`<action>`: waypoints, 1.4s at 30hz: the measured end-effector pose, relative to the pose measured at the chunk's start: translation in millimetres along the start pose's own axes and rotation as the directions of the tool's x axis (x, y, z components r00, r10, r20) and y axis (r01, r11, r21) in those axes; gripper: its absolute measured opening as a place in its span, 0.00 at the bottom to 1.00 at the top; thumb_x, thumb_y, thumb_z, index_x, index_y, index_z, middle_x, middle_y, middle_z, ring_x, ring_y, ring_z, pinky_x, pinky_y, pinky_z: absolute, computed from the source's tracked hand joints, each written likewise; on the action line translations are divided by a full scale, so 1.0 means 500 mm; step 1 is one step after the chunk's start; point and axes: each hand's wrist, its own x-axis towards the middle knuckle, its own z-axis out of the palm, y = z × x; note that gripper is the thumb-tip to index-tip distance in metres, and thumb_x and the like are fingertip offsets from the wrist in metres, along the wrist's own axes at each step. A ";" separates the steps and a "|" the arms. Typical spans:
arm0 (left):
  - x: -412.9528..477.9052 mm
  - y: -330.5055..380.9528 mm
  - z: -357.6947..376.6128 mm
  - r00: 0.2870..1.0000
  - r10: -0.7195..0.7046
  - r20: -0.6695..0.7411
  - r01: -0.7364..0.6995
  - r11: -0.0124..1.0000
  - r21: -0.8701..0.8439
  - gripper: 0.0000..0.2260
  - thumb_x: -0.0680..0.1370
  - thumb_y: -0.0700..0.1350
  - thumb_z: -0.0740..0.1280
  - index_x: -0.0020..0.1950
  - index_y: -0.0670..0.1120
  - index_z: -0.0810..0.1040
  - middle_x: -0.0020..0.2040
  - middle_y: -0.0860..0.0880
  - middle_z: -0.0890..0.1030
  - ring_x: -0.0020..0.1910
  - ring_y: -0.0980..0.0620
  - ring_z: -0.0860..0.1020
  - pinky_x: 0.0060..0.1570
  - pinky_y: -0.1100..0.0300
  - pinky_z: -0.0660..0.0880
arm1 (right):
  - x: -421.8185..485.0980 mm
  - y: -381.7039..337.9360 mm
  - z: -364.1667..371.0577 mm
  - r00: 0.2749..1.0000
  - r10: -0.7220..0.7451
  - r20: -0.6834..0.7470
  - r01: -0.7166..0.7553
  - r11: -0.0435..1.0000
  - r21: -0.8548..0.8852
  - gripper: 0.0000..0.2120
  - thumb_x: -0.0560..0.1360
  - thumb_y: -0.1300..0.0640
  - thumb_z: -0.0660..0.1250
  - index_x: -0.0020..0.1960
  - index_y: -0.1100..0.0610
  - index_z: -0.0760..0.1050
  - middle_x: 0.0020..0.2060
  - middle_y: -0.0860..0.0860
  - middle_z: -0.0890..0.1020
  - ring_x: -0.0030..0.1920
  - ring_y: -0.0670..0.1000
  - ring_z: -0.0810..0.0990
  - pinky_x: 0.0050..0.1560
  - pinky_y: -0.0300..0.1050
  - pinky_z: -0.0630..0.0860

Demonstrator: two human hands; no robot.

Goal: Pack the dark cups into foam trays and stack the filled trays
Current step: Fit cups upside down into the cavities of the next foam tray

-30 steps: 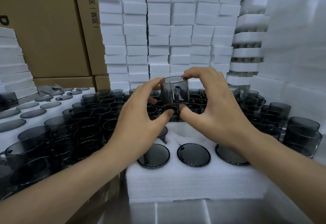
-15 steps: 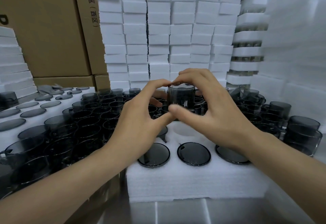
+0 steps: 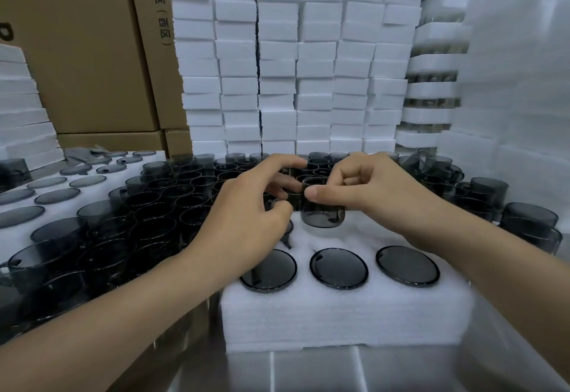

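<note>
A white foam tray [image 3: 339, 314] lies in front of me with three dark round cup bases [image 3: 338, 269] showing in its near row. A dark translucent cup [image 3: 322, 214] sits partly sunk into a hole in the tray's back row. My right hand [image 3: 370, 194] pinches the cup's rim, with the thumb on the near side. My left hand [image 3: 246, 206] is beside the cup on its left with curled fingers; its fingertips reach the cup's left side, and I cannot tell whether they hold it. A mass of loose dark cups [image 3: 148, 206] fills the space to the left and behind.
Tall stacks of white foam trays [image 3: 277, 67] rise behind, and more foam [image 3: 518, 98] stands on the right. Cardboard boxes [image 3: 86, 52] stand at back left. A filled foam tray [image 3: 46, 194] lies at left. More dark cups [image 3: 530, 225] stand at right.
Both hands have brought the cup down from chest height and set it into a back-row hole of the tray. The right hand now pinches its rim.
</note>
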 end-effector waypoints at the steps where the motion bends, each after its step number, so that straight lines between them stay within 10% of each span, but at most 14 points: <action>1: 0.000 0.002 0.000 1.000 0.003 0.006 -0.003 1.000 0.004 0.28 0.77 0.35 0.65 0.65 0.67 0.79 0.53 0.66 0.84 0.56 0.62 0.81 0.44 0.73 0.72 | -0.001 -0.003 -0.003 1.000 0.003 0.009 -0.002 1.000 -0.028 0.25 0.68 0.39 0.82 0.35 0.58 0.76 0.35 0.70 0.69 0.36 0.68 0.67 0.47 0.53 0.63; 12: -0.002 0.014 -0.002 0.999 0.035 0.028 -0.035 0.999 0.009 0.21 0.76 0.32 0.64 0.51 0.59 0.85 0.47 0.62 0.86 0.52 0.61 0.83 0.44 0.73 0.73 | -0.006 -0.012 -0.024 0.989 -0.095 0.118 0.120 0.965 -0.233 0.22 0.69 0.39 0.81 0.35 0.57 0.80 0.46 0.61 0.81 0.49 0.65 0.80 0.52 0.63 0.78; 26: -0.002 0.015 -0.003 1.000 0.014 0.025 -0.015 0.999 0.041 0.18 0.77 0.35 0.66 0.44 0.58 0.85 0.44 0.60 0.85 0.26 0.59 0.73 0.31 0.69 0.71 | -0.004 -0.009 -0.036 0.971 -0.107 0.214 0.175 0.927 -0.331 0.16 0.67 0.39 0.83 0.36 0.50 0.84 0.54 0.36 0.79 0.58 0.40 0.81 0.61 0.45 0.80; 33: -0.002 0.010 -0.001 0.999 -0.018 -0.045 0.021 0.998 0.060 0.17 0.78 0.39 0.66 0.52 0.64 0.81 0.47 0.63 0.85 0.28 0.59 0.73 0.35 0.63 0.73 | -0.005 0.000 -0.035 0.968 -0.055 0.244 0.143 0.923 -0.358 0.20 0.69 0.34 0.80 0.39 0.51 0.84 0.48 0.47 0.83 0.53 0.51 0.84 0.58 0.57 0.82; 42: -0.004 0.021 -0.005 0.979 -0.130 -0.155 0.179 0.912 0.369 0.19 0.78 0.50 0.64 0.67 0.66 0.71 0.58 0.66 0.79 0.53 0.62 0.75 0.62 0.51 0.68 | 0.002 0.012 -0.022 0.964 0.002 0.266 0.078 0.954 -0.290 0.13 0.71 0.39 0.81 0.50 0.43 0.85 0.47 0.42 0.86 0.50 0.41 0.83 0.53 0.37 0.73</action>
